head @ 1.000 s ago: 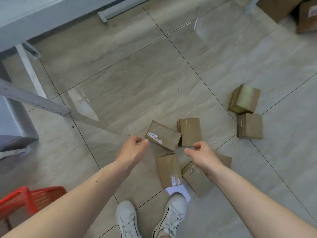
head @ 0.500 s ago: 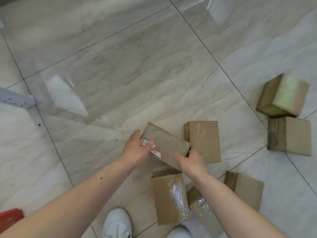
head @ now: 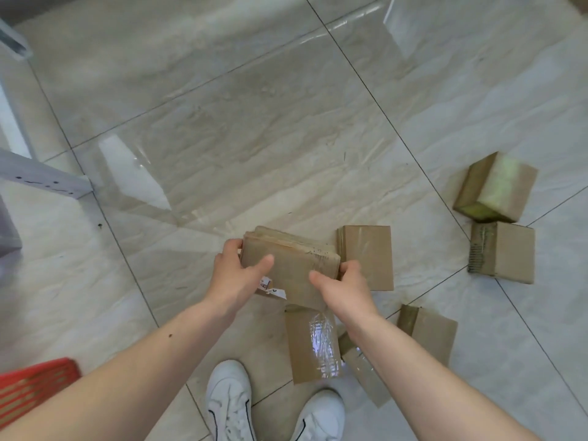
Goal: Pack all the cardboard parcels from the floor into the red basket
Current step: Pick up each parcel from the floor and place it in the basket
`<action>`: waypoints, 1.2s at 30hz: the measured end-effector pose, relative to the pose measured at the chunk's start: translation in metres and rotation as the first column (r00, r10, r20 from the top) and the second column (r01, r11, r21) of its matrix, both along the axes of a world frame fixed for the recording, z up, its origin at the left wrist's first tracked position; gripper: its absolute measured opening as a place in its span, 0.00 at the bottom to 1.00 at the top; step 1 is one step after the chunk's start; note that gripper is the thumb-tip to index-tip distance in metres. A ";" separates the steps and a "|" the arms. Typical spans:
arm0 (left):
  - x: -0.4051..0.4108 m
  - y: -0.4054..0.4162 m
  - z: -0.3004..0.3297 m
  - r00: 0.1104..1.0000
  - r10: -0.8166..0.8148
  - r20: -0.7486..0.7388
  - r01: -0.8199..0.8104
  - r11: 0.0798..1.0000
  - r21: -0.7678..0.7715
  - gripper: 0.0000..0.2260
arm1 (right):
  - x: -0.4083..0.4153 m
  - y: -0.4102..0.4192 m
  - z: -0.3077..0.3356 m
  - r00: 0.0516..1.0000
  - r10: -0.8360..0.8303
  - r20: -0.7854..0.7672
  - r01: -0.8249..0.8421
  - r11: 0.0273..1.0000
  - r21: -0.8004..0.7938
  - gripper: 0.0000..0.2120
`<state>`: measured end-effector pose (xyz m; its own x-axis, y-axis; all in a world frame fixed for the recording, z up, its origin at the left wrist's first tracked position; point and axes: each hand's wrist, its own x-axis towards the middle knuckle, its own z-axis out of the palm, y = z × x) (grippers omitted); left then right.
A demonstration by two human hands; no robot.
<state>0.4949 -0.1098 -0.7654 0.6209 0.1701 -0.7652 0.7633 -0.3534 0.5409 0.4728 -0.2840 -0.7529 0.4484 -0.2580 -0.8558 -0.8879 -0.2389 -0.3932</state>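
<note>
Both hands were on one parcel [head: 288, 265], lifted a bit off the floor [head: 254, 122] and tilted, right in the middle of the view. Left hand [head: 237, 276] gripped its left end, thumb curled over the top face and fingers wrapped round the far edge. Right hand [head: 343, 286] gripped the right end the same way, thumb on top, fingers tucked round the side. A white label [head: 270, 286] peeked out under the left thumb.

The other parcels lay flat on the floor. A taped parcel [head: 366, 256] sat just beside the held one at 3 o'clock. A glossy parcel [head: 311, 345] lay straight below it at 6 o'clock, close to the shoes [head: 229, 399]. Another flat one [head: 426, 332] was at 4 o'clock, partly behind the right forearm, and a crumpled one [head: 366, 374] poked out beneath that arm, overlapping it I think, hard to tell.

Way out at 3 o'clock two boxier ones sat touching or nearly so: a greenish box [head: 496, 186] tipped on an edge, and a plain box [head: 502, 249] right below it.

The basket [head: 35, 383] only showed a red corner at 8 o'clock, well apart from the pile, half hidden by the left forearm. A grey metal leg [head: 44, 179] stuck in from 9 o'clock
</note>
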 end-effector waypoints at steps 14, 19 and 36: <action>-0.042 0.065 0.151 0.985 0.165 0.048 -0.168 0.982 0.081 0.21 | -0.024 0.052 0.146 0.987 0.131 0.096 -0.129 0.991 -0.026 0.43; -0.089 0.091 0.167 0.966 0.258 0.032 -0.259 0.965 0.048 0.31 | -0.047 0.077 0.164 0.955 0.266 0.131 -0.263 0.964 -0.046 0.41; -0.241 0.245 0.196 0.879 0.474 0.044 -0.476 0.878 0.048 0.18 | -0.138 0.250 0.181 0.808 0.577 0.120 -0.565 0.817 -0.116 0.26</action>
